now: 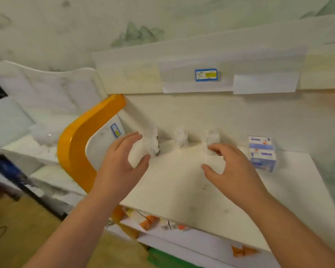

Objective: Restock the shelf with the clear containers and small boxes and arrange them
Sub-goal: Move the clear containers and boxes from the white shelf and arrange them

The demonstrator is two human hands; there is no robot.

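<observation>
Both hands hover over the shelf (pixel 182 180): the left hand (pixel 122 161) cups, fingers spread, around the left container (pixel 153 144), apparently to straighten it. The right hand (pixel 234 167), loosely curled at the right container (pixel 212 140), holds nothing I can make out; the row lines up toward the small box (pixel 262 153) at three o'clock.

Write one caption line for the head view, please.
Left hand and right hand reach toward clear containers beside small boxes on the shelf.

Honestly nothing here is readable. There's a blue-edged price tag (pixel 206 75) with a yellow patch on the upper shelf's front edge, another price label (pixel 115 130) on the orange-trimmed panel at left, and blue print on the small box (pixel 262 153), all too blurry.
</observation>
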